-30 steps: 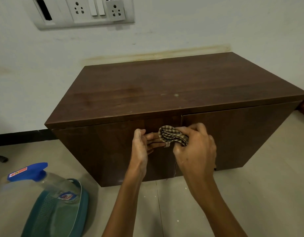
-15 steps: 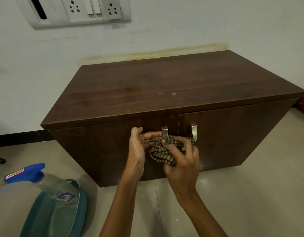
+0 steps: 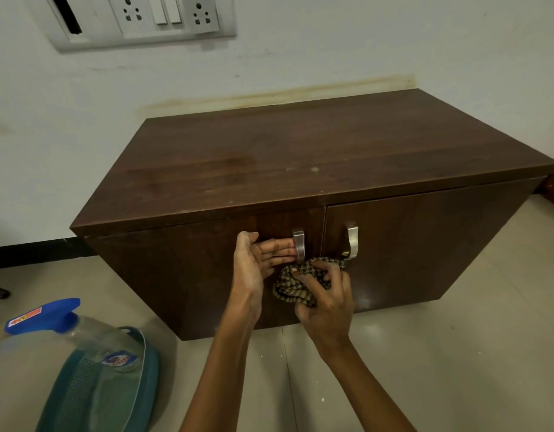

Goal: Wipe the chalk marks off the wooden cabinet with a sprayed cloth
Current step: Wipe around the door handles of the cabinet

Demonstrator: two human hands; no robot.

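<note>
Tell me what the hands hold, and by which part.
The right hand grips a bunched cloth around its middle. The left hand holds nothing, fingers flat on the cabinet.

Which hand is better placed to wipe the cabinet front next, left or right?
Right. The right hand already holds the bunched cloth against the cabinet front below the handles. The left hand is bare, flat beside the left handle.

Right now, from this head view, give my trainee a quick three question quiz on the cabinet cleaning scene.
1. True or false: the right hand grips the checked cloth.
2. Where is the cloth pressed? A) cabinet top B) door front below the handles C) floor
3. Fill in: the left hand rests flat beside the left ____.

Key: 1 true; 2 B; 3 handle.
</note>
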